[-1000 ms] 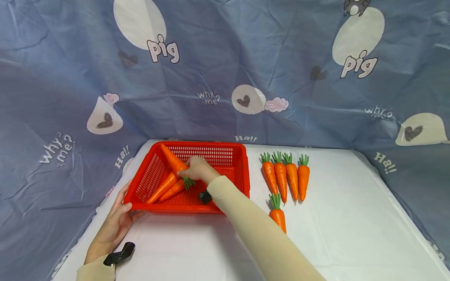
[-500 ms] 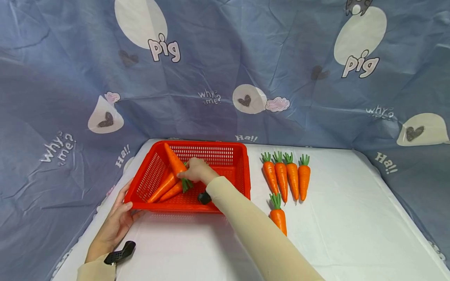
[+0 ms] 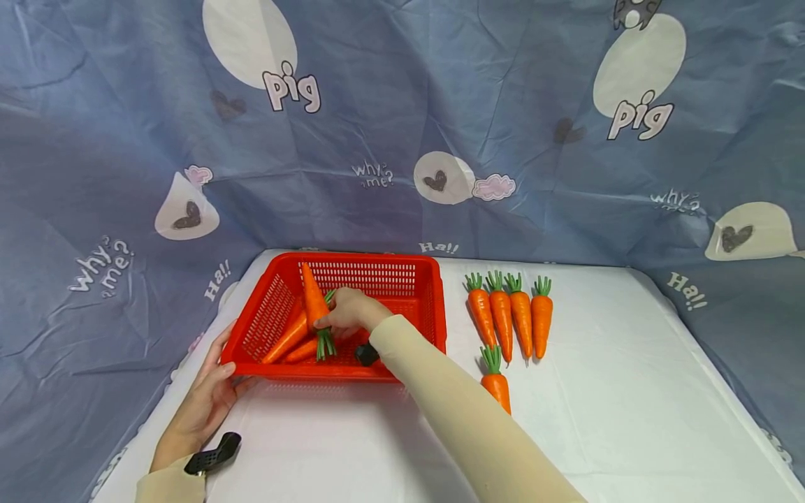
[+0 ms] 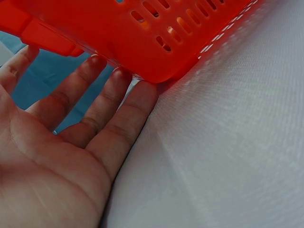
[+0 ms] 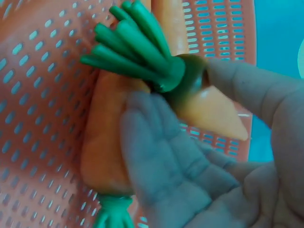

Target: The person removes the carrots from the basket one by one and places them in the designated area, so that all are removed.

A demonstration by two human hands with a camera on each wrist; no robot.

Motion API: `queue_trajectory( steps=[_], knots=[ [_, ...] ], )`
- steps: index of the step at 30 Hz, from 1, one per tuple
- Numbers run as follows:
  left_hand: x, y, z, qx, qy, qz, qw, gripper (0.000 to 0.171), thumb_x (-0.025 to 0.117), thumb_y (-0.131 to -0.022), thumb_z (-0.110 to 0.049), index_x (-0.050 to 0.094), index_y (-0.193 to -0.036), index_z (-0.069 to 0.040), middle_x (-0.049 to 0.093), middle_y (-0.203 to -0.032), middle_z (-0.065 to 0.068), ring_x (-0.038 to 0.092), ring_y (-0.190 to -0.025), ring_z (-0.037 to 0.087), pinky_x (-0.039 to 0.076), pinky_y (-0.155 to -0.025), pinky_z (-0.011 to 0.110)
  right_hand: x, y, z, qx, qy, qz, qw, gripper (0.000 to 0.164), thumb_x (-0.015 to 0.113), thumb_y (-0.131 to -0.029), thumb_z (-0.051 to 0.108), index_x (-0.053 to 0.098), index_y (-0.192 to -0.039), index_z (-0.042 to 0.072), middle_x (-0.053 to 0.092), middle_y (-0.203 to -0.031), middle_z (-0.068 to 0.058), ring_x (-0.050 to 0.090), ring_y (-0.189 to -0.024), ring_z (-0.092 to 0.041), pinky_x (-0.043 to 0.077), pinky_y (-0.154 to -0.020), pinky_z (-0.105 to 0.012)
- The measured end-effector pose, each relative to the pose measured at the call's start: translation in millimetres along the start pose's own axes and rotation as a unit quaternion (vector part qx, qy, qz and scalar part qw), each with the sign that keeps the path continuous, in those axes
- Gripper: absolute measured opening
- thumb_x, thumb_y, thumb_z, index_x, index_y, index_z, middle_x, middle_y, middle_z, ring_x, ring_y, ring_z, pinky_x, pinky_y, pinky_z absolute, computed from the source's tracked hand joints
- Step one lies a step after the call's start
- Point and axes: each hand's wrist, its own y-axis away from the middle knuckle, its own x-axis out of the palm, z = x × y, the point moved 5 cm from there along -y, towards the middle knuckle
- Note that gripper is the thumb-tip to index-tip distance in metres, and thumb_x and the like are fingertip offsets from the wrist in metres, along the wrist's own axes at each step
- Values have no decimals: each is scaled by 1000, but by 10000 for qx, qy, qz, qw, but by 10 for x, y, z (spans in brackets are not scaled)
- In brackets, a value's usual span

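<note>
In the head view my right hand [image 3: 349, 311] is inside the red perforated basket [image 3: 365, 372]. Its thumb and fingers pinch an orange carrot [image 3: 314, 297] close to the green stalks, and the carrot slants upward with its tip toward the back wall. Beneath it lie more carrots, among them one carrot [image 3: 286, 341] at the left; part of them is hidden. The right wrist view shows the green stalks [image 5: 137, 47] between thumb and fingers. At the basket's front left corner my left hand [image 3: 204, 405] holds on, its thumb at the rim and its fairly straight fingers touching from outside.
Right of the basket, several carrots [image 3: 501, 314] lie side by side on the white table [image 3: 622, 391]. One more carrot [image 3: 496, 390] sits nearer, partly covered by my right sleeve [image 3: 465, 412]. A blue printed cloth [image 3: 371, 126] hangs behind and along the sides.
The held carrot has turned more upright, its tip moving right and down from the rear rim and its stalks shifting left and down. My left hand and the basket keep their place.
</note>
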Motion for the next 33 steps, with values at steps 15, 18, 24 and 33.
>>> queue_trajectory(
  steps=[15,18,24,33],
  knots=[
    [6,2,-30,43,-23,14,10000,68,39,-109,-14,18,-171,-33,38,-160,-12,61,-132,4,58,-103,28,-60,-45,261,-360,1434,-712,9864,48,75,-101,36,61,-136,6,69,-123,-9,62,-100,-18,53,-87,-31],
    [21,-9,-32,50,26,60,10000,68,39,-109,-13,17,-171,-32,37,-161,-11,60,-133,5,58,-104,28,-25,-90,261,-310,1419,-733,9867,48,74,-101,37,61,-135,5,68,-115,-8,58,-92,-17,50,-83,-30],
    [33,-10,-36,27,-7,61,10000,70,40,-109,-14,16,-171,-33,35,-161,-11,59,-134,4,57,-104,28,0,-155,236,-112,982,-827,9917,40,76,-101,34,63,-127,5,64,-102,-7,56,-80,-16,49,-74,-29],
    [15,-8,-16,-24,-74,-9,10000,71,41,-109,-14,15,-172,-34,35,-161,-12,59,-134,3,58,-104,28,-41,-161,112,129,191,-518,9984,66,77,-100,29,44,-150,3,63,-119,-12,57,-74,-18,52,-69,-30]
  ],
)
